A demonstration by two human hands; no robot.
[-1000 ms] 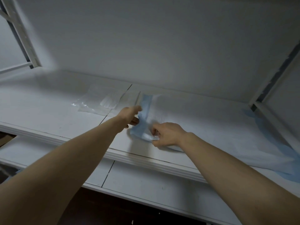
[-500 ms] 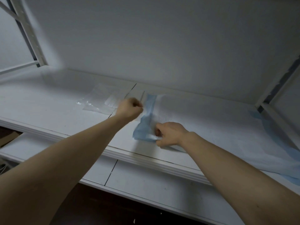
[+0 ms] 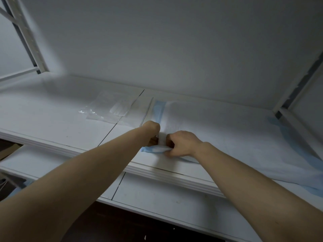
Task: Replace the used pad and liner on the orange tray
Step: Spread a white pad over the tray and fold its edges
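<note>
Pad (image 3: 227, 137) flat on shelf (image 3: 52, 119), spreading toward 3 o'clock; left hand (image 3: 151, 131) and right hand (image 3: 181, 144) both pinch its bunched blue 9 o'clock corner, likely to lift it clear; tray unseen.

head view, 1 wide-angle camera worn on the person's head. it faces forward and down onto a white shelf (image 3: 52, 123), near enough that the 2 forearms enter from the bottom edge and the left hand (image 3: 151, 130) and right hand (image 3: 182, 143) meet at the pad (image 3: 227, 137) near frame centre. the back wall (image 3: 174, 49) fills the upper half; a shelf post (image 3: 28, 36) leans in at the left edge.
</note>
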